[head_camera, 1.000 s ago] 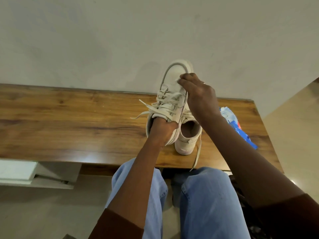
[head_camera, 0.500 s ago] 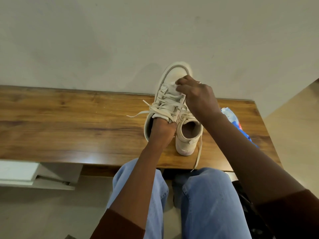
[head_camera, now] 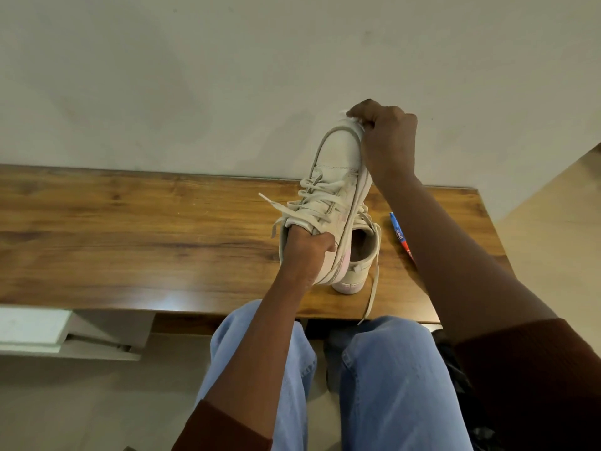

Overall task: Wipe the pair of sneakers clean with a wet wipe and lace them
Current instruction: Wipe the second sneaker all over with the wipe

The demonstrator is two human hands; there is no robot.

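Item, nearest: my knees in blue jeans (head_camera: 383, 385), dark red sleeves at both lower corners. Item: wooden bench (head_camera: 130, 236), running left to right against a pale wall (head_camera: 195, 76). Item: my left hand (head_camera: 309, 252), pushed into the collar of the raised sneaker (head_camera: 338, 187), fingers curled shut on the tongue and collar edge from inside. That sneaker is off-white, held above the bench near its right end, heel toward me, toe pointing far and up at the wall, tilted onto its right side; its laces are threaded loosely, one end sticking out to the left. Item: second sneaker (head_camera: 361, 255), standing on the bench just right of and partly behind the raised one, opening up, one lace (head_camera: 370, 294) hanging over the near bench edge. Item: wipe pack (head_camera: 401, 237), blue and red, flat on the bench right of the second sneaker, mostly hidden by my right forearm. Item, farthest: my right hand (head_camera: 387, 141) at the raised sneaker's toe, fingers bunched shut on a white wipe (head_camera: 349, 117) pressed against the toe rim; only a scrap of wipe shows.
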